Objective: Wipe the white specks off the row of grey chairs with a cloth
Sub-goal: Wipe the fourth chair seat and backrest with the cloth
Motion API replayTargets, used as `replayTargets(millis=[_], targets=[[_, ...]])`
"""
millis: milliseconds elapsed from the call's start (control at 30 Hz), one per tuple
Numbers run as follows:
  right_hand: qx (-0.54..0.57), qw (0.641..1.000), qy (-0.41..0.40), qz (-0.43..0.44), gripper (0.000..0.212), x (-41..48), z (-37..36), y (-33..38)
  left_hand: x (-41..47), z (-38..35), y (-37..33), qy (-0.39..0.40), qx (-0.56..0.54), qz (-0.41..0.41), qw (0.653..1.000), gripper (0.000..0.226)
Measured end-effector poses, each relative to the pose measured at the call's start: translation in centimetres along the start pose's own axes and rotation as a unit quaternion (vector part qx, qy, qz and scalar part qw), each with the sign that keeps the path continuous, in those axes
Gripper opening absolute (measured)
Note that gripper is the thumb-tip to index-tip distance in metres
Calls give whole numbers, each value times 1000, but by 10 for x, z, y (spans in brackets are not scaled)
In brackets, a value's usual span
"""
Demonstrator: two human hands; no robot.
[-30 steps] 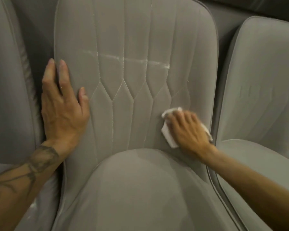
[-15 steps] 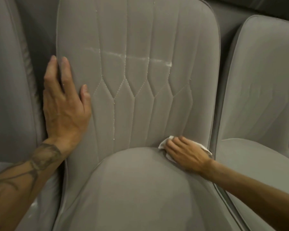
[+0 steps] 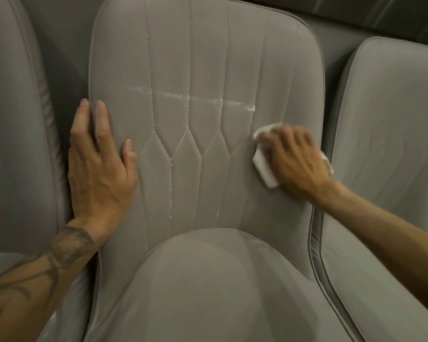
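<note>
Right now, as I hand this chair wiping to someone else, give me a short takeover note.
Left hand: flat on the left edge of the middle chair's backrest, holding nothing.
Right hand: holds the white cloth against the backrest's right side, just below the white streak.
Done: the backrest's lower right looks free of specks.
Left: the streak across the backrest, specks along the seams, then the chairs on either side.

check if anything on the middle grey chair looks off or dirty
A white powdery streak runs crosswise over the grey stitched backrest of the middle chair, thickest at its right end, and white specks line up vertically below. The folded white cloth in the right hand sits just under the streak.
</note>
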State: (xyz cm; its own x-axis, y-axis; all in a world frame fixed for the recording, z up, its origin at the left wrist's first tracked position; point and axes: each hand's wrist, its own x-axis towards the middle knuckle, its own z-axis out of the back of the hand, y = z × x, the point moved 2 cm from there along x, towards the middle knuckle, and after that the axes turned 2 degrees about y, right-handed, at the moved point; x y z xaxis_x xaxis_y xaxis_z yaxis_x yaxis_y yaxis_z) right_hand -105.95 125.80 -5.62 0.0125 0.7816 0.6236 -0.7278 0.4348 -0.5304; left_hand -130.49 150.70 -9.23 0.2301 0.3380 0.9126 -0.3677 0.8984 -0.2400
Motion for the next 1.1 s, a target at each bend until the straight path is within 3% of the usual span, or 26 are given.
replayTargets(millis=[100, 167, 233, 300, 367, 433, 533, 633, 767, 867, 1033, 1100], targets=[[0, 976, -108, -189, 21, 55, 14, -38, 0, -1, 0, -3, 1, -1, 1000, 58], [12, 958, -146, -248, 21, 59, 10, -24, 0, -1, 0, -1, -1, -1, 1000, 58], [53, 974, -104, -193, 25, 41, -3, 11, -1, -1, 0, 1, -1, 0, 1000, 58], [64, 996, -27, -50, 28, 16, -12, 42, 0, -1, 0, 5, -2, 1, 1000, 58], [44, 999, -9, 27, 27, 15, -12, 38, 0, -1, -1, 7, -4, 1, 1000, 58], [49, 997, -58, -1, 26, 43, -6, 17, 0, -1, -1, 7, -3, 4, 1000, 58], [49, 978, -162, -126, 20, 96, 5, -16, 0, -1, -1, 10, -2, 8, 1000, 59], [77, 949, -205, -226, 19, 99, -3, 3, -1, -1, -1, 14, -2, 10, 1000, 60], [98, 980, -134, -113, 21, 63, -12, 33, -1, -1, 0, 15, -3, 9, 1000, 60], [63, 984, -155, -64, 20, 97, 3, 0, -1, -1, -1, 11, -3, 6, 1000, 60], [93, 937, -238, -238, 18, 137, 9, -7, -1, -2, 1, 8, 4, 2, 1000, 59], [118, 938, -216, -243, 23, 114, -2, 19, 0, -2, 1, 5, 2, 0, 1000, 59]])
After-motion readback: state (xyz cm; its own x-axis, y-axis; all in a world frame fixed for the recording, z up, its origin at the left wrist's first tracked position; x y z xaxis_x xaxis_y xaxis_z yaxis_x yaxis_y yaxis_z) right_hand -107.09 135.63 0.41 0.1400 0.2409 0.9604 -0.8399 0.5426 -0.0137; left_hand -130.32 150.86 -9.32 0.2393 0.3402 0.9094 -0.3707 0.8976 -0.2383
